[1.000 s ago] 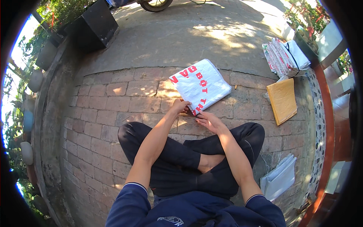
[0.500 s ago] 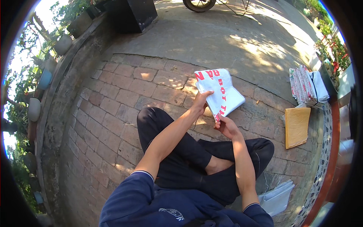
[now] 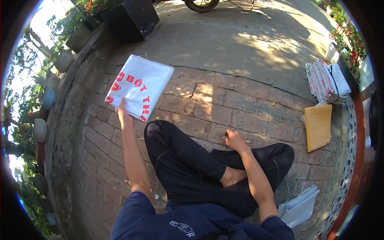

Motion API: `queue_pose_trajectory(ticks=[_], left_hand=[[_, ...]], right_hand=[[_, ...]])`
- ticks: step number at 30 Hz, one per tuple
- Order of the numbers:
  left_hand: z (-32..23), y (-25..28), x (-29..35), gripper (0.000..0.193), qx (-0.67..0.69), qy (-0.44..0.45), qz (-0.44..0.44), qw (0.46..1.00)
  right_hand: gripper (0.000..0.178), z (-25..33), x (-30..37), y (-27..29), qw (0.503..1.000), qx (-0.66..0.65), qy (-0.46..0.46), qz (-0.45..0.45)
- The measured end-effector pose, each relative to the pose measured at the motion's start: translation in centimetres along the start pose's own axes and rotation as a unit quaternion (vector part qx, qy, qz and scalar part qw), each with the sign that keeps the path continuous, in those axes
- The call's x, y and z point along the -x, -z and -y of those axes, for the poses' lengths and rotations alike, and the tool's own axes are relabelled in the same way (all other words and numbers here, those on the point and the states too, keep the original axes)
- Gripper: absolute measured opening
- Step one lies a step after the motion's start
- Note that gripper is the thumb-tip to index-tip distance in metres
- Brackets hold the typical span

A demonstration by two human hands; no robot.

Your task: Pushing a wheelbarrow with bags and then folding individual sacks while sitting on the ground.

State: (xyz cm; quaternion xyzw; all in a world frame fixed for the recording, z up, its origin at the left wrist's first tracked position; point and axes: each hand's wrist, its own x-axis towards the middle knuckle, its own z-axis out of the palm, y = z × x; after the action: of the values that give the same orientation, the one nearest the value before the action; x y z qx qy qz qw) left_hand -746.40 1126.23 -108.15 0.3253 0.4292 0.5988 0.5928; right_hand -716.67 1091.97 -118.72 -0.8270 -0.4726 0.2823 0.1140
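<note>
My left hand point(image 3: 123, 111) grips the lower edge of a folded white woven sack point(image 3: 150, 78) with red printed lettering, its thumb lying on top. The sack is held out at the left, above the brick paving, and the fingers under it are hidden. In front of my crossed legs, my right hand point(image 3: 235, 140) is apart from the sack, its fingers curled in and nothing visible in them.
At the right stand a tied bundle of folded sacks point(image 3: 322, 82) and a folded yellow-orange sack point(image 3: 318, 126). More folded white sacking point(image 3: 300, 208) lies beside my right knee. A low concrete kerb point(image 3: 60, 160) with potted plants runs along the left. A wheel point(image 3: 202, 5) shows at the far edge.
The folded sack has moved from the middle to the left in my left hand. My right hand has let go of it and stays near my legs. The view has shifted slightly.
</note>
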Motion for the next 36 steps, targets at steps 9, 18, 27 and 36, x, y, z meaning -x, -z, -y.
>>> queue_pose_trajectory(ticks=[9,18,27,36], left_hand=[[10.2,23.6,-7.7,0.042,-0.080,0.231,-0.131,0.961],[5.4,24.7,-4.6,0.039,-0.284,0.210,-0.243,0.904],[1.6,8.6,-3.1,0.029,-0.431,-0.166,-0.040,0.886],[6.1,-17.1,11.9,0.020,-0.426,-0.331,0.302,0.786]], right_hand=[[0.039,-2.0,3.3,6.8,0.969,-0.243,0.001,0.052],[0.039,-25.4,13.1,14.5,0.929,0.013,-0.153,-0.336],[0.078,-39.1,15.4,10.8,0.660,-0.271,-0.481,-0.509],[0.042,-47.9,19.3,12.0,0.381,-0.518,-0.433,-0.632]])
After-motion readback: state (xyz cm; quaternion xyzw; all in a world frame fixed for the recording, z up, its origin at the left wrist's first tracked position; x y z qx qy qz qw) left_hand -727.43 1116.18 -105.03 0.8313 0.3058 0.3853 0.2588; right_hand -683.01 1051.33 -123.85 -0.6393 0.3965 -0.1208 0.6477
